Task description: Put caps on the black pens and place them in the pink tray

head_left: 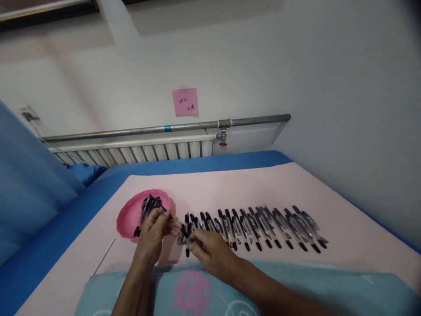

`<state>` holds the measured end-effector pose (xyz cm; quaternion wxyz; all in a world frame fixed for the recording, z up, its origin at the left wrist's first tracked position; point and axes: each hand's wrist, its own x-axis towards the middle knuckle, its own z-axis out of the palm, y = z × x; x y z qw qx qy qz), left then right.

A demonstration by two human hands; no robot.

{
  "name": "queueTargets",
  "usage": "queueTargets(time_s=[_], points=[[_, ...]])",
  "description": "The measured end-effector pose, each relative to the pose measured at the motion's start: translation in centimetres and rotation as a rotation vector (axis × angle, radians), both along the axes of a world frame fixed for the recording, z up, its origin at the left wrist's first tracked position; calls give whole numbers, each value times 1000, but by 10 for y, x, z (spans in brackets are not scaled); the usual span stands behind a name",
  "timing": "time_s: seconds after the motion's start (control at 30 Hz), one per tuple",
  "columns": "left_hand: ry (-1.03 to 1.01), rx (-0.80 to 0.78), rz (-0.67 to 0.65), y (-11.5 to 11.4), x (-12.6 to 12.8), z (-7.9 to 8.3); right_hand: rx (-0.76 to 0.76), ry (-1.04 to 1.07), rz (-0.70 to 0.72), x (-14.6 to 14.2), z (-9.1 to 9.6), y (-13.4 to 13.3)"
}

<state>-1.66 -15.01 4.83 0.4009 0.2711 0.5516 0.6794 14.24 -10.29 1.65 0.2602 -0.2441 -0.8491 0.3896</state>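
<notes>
My left hand (pixel 156 228) is closed in a pinch on a slim black-ended pen (pixel 171 217), which slants down to the right. Just right of it, my right hand (pixel 210 250) pinches the pen's lower black end (pixel 184 231). Behind my left hand stands a pink bowl (pixel 123 219) with several black-capped pens (pixel 146 210) in it. To the right, a long row of black pens with clear pieces (pixel 245 224) lies slanted on the pink surface. My fingers hide part of the held pen.
A thin white stick (pixel 104 256) lies on the pink sheet (pixel 210 188) at the left. Teal patterned cloth (pixel 296 281) covers the near edge. Beyond the blue bed edge (pixel 197 166) are a radiator (pixel 158 151), a metal pipe (pixel 259 120) and a wall with a pink note (pixel 185 102).
</notes>
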Motion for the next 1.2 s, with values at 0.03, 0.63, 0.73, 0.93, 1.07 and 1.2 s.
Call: queueTargets(time_s=[0.03, 0.63, 0.73, 0.93, 1.07, 1.2], points=[[6, 0, -2, 0, 0, 0, 8, -2, 2, 0, 0, 0], [320, -95, -253, -5, 2, 1, 4, 105, -85, 0, 2, 5], [471, -201, -207, -2, -2, -9, 5, 126, -107, 1, 3, 7], [864, -417, -350, 3, -5, -30, -1, 116, -117, 2, 5, 9], [1023, -500, -432, 1, -8, -33, -7, 110, -119, 2, 7, 10], [1142, -573, -470, 2, -10, -34, -13, 107, -104, 2, 7, 10]])
